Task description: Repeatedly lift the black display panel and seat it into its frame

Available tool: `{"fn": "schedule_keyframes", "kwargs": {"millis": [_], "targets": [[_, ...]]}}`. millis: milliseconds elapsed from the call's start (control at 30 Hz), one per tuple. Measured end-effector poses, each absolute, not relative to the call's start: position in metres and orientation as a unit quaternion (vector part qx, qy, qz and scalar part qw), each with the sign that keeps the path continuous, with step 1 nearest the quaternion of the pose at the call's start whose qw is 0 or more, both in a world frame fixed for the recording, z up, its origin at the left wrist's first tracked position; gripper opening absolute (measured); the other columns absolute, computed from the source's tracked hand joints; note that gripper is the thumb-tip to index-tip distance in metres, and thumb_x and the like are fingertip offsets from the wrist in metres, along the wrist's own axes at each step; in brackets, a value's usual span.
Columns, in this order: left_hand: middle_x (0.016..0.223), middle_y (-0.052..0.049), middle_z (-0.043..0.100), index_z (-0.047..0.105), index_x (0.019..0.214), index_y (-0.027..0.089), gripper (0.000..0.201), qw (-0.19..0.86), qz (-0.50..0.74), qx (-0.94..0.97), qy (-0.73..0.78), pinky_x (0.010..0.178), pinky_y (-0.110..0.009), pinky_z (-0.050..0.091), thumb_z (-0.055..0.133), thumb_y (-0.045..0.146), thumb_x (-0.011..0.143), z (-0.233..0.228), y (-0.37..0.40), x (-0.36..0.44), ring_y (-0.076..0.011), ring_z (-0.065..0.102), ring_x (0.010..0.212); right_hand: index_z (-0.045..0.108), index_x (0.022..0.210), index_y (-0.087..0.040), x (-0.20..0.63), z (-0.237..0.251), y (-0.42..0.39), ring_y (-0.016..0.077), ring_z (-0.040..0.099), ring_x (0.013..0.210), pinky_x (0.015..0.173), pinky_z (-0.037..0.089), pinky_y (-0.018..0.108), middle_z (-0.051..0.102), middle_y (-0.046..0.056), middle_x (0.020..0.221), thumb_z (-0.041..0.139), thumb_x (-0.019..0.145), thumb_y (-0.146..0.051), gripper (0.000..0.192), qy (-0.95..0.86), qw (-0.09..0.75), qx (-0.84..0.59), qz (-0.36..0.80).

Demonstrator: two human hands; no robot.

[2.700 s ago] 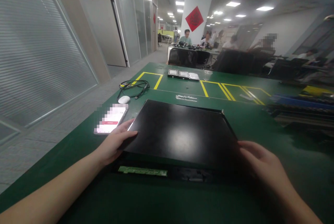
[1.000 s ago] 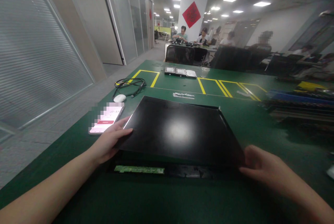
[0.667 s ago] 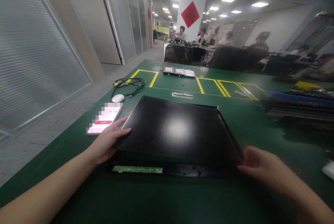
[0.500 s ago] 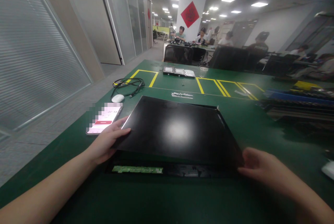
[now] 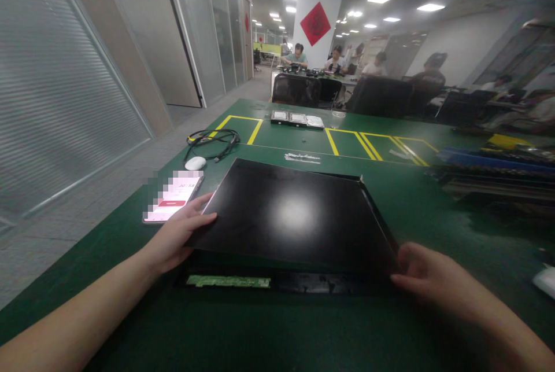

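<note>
A flat black panel [image 5: 295, 216] lies over a black chassis on the green table [image 5: 269, 331]. Under its near edge a green circuit strip [image 5: 228, 282] shows. My left hand [image 5: 177, 236] grips the panel's near left corner, thumb on top. At the near right corner my right hand [image 5: 429, 282] holds the panel's edge with its fingers curled against it.
A lit phone [image 5: 173, 196], a white mouse [image 5: 195, 163] and a coiled black cable [image 5: 212, 142] lie to the left. Three drives [image 5: 297, 119] sit at the far edge by yellow floor-tape boxes. Dark stacked hardware [image 5: 494, 178] is on the right. People sit at a far desk.
The panel and both hands have stayed almost in place; my right hand slid slightly along the near right corner. The view shifted a little to the right.
</note>
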State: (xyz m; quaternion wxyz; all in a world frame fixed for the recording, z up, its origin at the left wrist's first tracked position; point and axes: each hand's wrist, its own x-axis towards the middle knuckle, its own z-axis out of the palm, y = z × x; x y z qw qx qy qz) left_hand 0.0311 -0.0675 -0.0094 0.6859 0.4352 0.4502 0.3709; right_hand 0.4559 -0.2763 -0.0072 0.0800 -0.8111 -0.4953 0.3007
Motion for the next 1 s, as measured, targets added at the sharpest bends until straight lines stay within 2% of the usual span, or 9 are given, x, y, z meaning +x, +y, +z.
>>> {"fn": "schedule_keyframes", "kwargs": {"millis": [133,400,567,800,1000], "targets": [[0.094,-0.011,0.082,0.053,0.138,0.017,0.060,0.686,0.372,0.440,0.443,0.056,-0.027,0.064,0.067,0.002,0.081,-0.0111,-0.0674,0.0294,-0.0247,0.080,0.072,0.050,0.101,-0.024,0.4548,-0.0063,-0.2754,0.0212,0.066,0.061,0.057,0.048,0.031,0.068,0.000,0.068,0.061,0.072,-0.053,0.042,-0.498,0.083,-0.811,0.296],[0.092,-0.010,0.082,0.053,0.137,0.018,0.060,0.688,0.363,0.434,0.455,0.053,-0.026,0.063,0.067,0.002,0.080,-0.0035,-0.0713,0.0314,-0.0253,0.080,0.071,0.049,0.101,-0.025,0.4570,-0.0101,-0.2744,0.0210,0.066,0.061,0.056,0.046,0.030,0.068,-0.001,0.067,0.062,0.072,-0.050,0.041,-0.499,0.082,-0.813,0.289],[0.093,-0.012,0.082,0.048,0.142,0.018,0.070,0.691,0.361,0.432,0.453,0.053,-0.028,0.064,0.071,0.003,0.078,-0.0045,-0.0703,0.0301,-0.0281,0.080,0.073,0.051,0.103,-0.023,0.4564,-0.0094,-0.2744,0.0211,0.065,0.060,0.055,0.045,0.031,0.067,-0.001,0.066,0.062,0.072,-0.048,0.042,-0.500,0.083,-0.817,0.275],[0.100,-0.013,0.081,0.049,0.143,0.020,0.079,0.708,0.353,0.423,0.442,0.059,-0.029,0.065,0.079,0.007,0.071,-0.0036,-0.0711,0.0295,-0.0299,0.080,0.079,0.052,0.135,-0.016,0.4540,-0.0063,-0.2719,0.0236,0.067,0.063,0.058,0.048,0.033,0.070,0.000,0.066,0.064,0.072,-0.043,0.070,-0.484,0.097,-0.826,0.274],[0.107,-0.014,0.081,0.048,0.144,0.019,0.082,0.712,0.347,0.431,0.433,0.063,-0.030,0.066,0.082,0.011,0.070,-0.0034,-0.0730,0.0308,-0.0307,0.080,0.084,0.059,0.131,-0.013,0.4557,-0.0072,-0.2716,0.0242,0.068,0.064,0.059,0.049,0.034,0.071,0.003,0.068,0.062,0.074,-0.046,0.066,-0.496,0.068,-0.823,0.266]]}}
